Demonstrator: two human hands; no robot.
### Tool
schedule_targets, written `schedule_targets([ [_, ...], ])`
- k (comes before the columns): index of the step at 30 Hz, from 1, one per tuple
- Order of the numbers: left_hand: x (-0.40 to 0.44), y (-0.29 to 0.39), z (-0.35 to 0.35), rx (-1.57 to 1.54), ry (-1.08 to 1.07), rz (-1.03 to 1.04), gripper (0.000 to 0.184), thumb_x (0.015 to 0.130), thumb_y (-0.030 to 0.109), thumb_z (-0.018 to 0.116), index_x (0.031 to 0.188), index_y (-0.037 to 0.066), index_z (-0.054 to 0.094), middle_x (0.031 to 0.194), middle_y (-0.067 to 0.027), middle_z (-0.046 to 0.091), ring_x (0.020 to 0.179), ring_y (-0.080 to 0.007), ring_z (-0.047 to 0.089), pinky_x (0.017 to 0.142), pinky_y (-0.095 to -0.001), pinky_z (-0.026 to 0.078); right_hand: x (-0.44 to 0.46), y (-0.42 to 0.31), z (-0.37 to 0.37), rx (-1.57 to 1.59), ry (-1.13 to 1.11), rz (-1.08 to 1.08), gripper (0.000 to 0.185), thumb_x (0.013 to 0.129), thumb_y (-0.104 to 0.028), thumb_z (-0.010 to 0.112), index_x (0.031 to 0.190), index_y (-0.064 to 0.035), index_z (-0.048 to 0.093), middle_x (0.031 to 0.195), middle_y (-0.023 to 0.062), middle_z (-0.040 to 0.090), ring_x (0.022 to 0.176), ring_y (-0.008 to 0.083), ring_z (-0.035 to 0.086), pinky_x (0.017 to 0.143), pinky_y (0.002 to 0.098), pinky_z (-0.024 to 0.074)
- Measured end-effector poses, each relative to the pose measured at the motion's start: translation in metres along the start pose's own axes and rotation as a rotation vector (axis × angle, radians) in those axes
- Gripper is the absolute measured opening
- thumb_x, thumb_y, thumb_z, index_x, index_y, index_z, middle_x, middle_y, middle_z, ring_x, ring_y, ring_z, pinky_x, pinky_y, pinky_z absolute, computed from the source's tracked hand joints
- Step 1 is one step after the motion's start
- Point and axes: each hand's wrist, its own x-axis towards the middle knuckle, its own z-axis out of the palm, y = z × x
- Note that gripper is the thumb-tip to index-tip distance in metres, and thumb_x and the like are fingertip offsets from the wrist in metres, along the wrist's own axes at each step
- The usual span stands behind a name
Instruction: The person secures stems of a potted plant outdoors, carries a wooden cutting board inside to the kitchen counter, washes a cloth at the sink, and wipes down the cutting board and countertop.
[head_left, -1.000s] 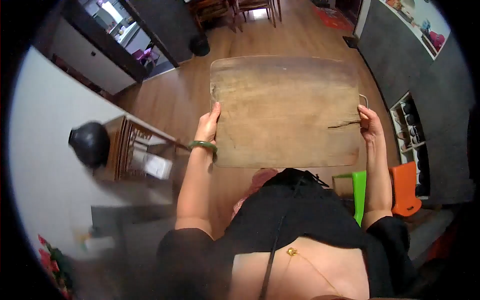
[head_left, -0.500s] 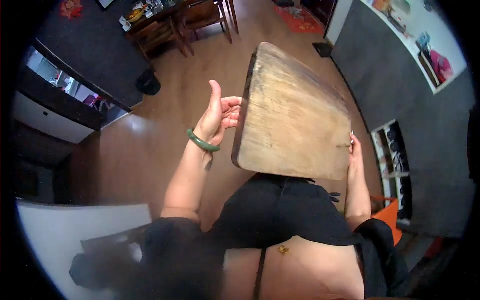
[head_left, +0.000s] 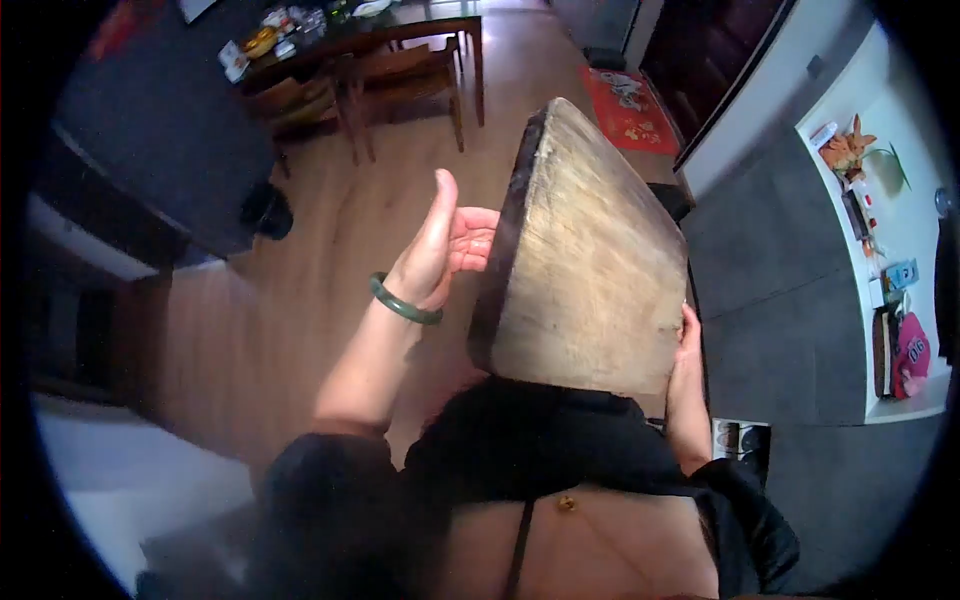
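Hiding some right fingers (head_left: 689, 325): wooden board (head_left: 590, 265)

Left hand (head_left: 428, 258) — thumb (head_left: 445, 195) upright

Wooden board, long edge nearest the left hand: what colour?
Dark brown edge on the wooden board; best seen in the head view.

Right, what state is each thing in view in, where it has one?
Wooden board, tilted, held up
Left hand, open, thumb off the board, fingers at its edge
Right hand, at the board's opposite edge, grip partly hidden
Green bangle, worn
Black bin, upright
Table, bearing items
Wooden chairs, upright
Red mat, lying flat
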Motion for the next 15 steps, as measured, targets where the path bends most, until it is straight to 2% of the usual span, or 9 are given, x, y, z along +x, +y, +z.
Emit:
schedule_targets([
  [1, 0.033, 0.003, -0.013, 0.089, 0.030, 0.046, 0.081, 0.080, 0.067, 0.024, 0.097, -0.004, 0.058, 0.086, -0.0085, 0.063, 0.075, -0.0122, 0.060, 0.068, -0.0220, 0.048, 0.020, -0.002, 0.004, 0.021, 0.021, -0.007, 0.024, 0.077, -0.025, 0.057, 0.093, -0.0079, 0.060, 0.083, 0.0023, 0.063, 0.067, 0.0147, 0.059, 0.063, 0.0289, 0.0494],
  [2, 0.068, 0.012, -0.025, 0.178, 0.055, 0.105, 0.070, 0.084, 0.061, 0.033, 0.097, -0.003, 0.059, 0.086, -0.0077, 0.063, 0.074, -0.0120, 0.060, 0.066, -0.0214, 0.047, 0.016, -0.022, 0.044, 0.065, 0.010, -0.007, 0.028, 0.076, -0.026, 0.058, 0.098, -0.0078, 0.058, 0.090, 0.0040, 0.062, 0.078, 0.0185, 0.058, 0.071, 0.0327, 0.0479],
  [3, 0.102, 0.024, -0.041, 0.139, -0.012, 0.096, 0.043, 0.086, 0.038, 0.049, 0.097, -0.002, 0.059, 0.087, -0.0071, 0.063, 0.073, -0.0116, 0.059, 0.065, -0.0212, 0.046, 0.024, -0.044, 0.086, 0.110, -0.010, -0.009, 0.034, 0.075, -0.026, 0.059, 0.104, -0.0077, 0.057, 0.098, 0.0057, 0.061, 0.090, 0.0222, 0.057, 0.079, 0.0365, 0.0464],
  [4, 0.152, 0.032, -0.043, 0.051, 0.029, 0.148, 0.032, 0.083, 0.025, 0.055, 0.098, -0.003, 0.059, 0.087, -0.0065, 0.063, 0.075, -0.0120, 0.059, 0.067, -0.0211, 0.045, 0.050, -0.068, 0.108, 0.132, 0.007, -0.023, 0.034, 0.075, -0.026, 0.059, 0.104, -0.0077, 0.057, 0.098, 0.0057, 0.061, 0.090, 0.0222, 0.057, 0.079, 0.0365, 0.0464],
  [8, 0.274, 0.077, -0.074, -0.043, -0.086, 0.055, 0.024, 0.078, 0.012, 0.057, 0.096, -0.004, 0.058, 0.089, -0.0069, 0.063, 0.078, -0.0127, 0.060, 0.072, -0.0224, 0.045, 0.093, -0.137, 0.181, 0.089, 0.123, -0.020, 0.031, 0.074, -0.027, 0.061, 0.099, -0.0077, 0.059, 0.094, 0.0056, 0.062, 0.084, 0.0217, 0.058, 0.076, 0.0369, 0.0471],
  [10, 0.342, 0.104, -0.077, -0.068, -0.117, -0.002, 0.020, 0.077, 0.008, 0.057, 0.093, -0.004, 0.058, 0.089, -0.0072, 0.063, 0.080, -0.0125, 0.060, 0.074, -0.0226, 0.045, 0.135, -0.176, 0.201, 0.127, 0.166, -0.042, 0.024, 0.076, -0.025, 0.059, 0.092, -0.0067, 0.059, 0.084, 0.0065, 0.062, 0.075, 0.0209, 0.058, 0.069, 0.0339, 0.0473],
  [12, 0.408, 0.114, -0.083, -0.043, -0.061, 0.018, 0.025, 0.075, 0.007, 0.056, 0.097, -0.006, 0.056, 0.092, -0.0099, 0.062, 0.082, -0.0147, 0.060, 0.076, -0.0250, 0.046, 0.179, -0.218, 0.229, 0.112, 0.206, -0.057, 0.017, 0.076, -0.025, 0.059, 0.081, -0.0085, 0.059, 0.074, 0.0032, 0.060, 0.065, 0.0177, 0.056, 0.061, 0.0304, 0.0457],
  [14, 0.474, 0.122, -0.093, -0.088, -0.023, 0.022, 0.028, 0.075, 0.008, 0.056, 0.099, -0.007, 0.056, 0.093, -0.0107, 0.062, 0.082, -0.0157, 0.060, 0.077, -0.0254, 0.045, 0.299, -0.244, 0.155, 0.276, -0.480, 0.114, 0.016, 0.077, -0.023, 0.058, 0.083, -0.0086, 0.060, 0.074, 0.0025, 0.060, 0.062, 0.0161, 0.054, 0.057, 0.0282, 0.0445],
  [15, 0.506, 0.122, -0.098, -0.163, 0.019, 0.048, 0.031, 0.074, 0.009, 0.056, 0.101, -0.007, 0.055, 0.093, -0.0115, 0.062, 0.082, -0.0166, 0.059, 0.077, -0.0258, 0.045, 0.302, -0.261, 0.221, 0.204, -0.221, -0.041, 0.017, 0.077, -0.024, 0.058, 0.084, -0.0086, 0.060, 0.073, 0.0019, 0.059, 0.061, 0.0155, 0.053, 0.057, 0.0274, 0.0440],
])
